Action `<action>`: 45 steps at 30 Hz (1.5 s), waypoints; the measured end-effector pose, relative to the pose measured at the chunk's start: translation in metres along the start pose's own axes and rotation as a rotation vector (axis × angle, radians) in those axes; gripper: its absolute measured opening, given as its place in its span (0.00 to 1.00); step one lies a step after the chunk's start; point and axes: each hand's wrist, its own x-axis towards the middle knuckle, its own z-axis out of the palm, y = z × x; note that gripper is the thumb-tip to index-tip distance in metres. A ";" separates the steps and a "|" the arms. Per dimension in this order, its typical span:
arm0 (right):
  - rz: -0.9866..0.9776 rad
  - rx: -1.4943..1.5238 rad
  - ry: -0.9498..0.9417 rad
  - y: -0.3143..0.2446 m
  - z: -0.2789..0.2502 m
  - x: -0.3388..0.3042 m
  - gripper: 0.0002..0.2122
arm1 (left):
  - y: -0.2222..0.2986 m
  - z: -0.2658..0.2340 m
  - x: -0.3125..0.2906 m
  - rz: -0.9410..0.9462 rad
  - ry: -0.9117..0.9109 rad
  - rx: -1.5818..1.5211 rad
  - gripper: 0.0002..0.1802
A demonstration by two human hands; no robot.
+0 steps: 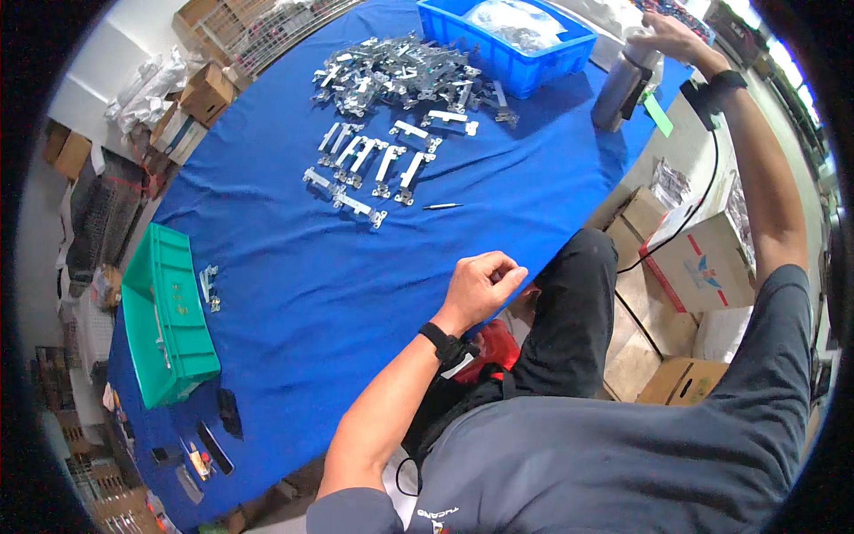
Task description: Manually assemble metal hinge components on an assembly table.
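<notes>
At the far right of the table, my right hand (669, 37) is closed around the top of a grey metal bottle (614, 93), which stands upright or slightly tilted. A green tag (658, 116) sticks out beside it. My left hand (482, 283) rests by the near table edge, its fingers curled into a loose fist with nothing showing in them. Beyond it lies a pen (443, 206). Several silver metal brackets (388, 171) are laid out apart past the pen, with a large heap of similar brackets (391, 76) behind them.
A blue bin (543, 67) with clear plastic bags stands at the back. To the left are a green bin (182, 356), a few small metal parts (210, 287) and a phone (215, 448). The blue tablecloth (294, 294) has wrinkles. Cardboard boxes (703, 249) stand at the right.
</notes>
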 end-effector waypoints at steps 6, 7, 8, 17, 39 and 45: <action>0.143 0.119 -0.151 -0.024 -0.016 -0.005 0.33 | -0.001 -0.002 -0.004 -0.039 -0.015 -0.001 0.12; 0.042 0.220 -0.104 -0.013 -0.011 -0.010 0.30 | 0.000 0.000 -0.003 -0.027 -0.020 -0.001 0.12; -0.060 0.322 -0.056 -0.002 -0.005 -0.013 0.27 | 0.001 0.002 -0.001 -0.030 -0.016 -0.005 0.12; 0.127 0.067 0.087 -0.012 0.007 0.002 0.33 | 0.003 -0.004 -0.003 -0.026 -0.002 -0.013 0.13; 0.065 -0.016 0.159 -0.024 0.008 -0.004 0.31 | -0.005 -0.004 -0.003 -0.008 -0.001 -0.005 0.13; -0.160 0.171 0.646 -0.078 0.002 -0.076 0.19 | -0.005 -0.003 -0.002 0.045 0.007 -0.007 0.13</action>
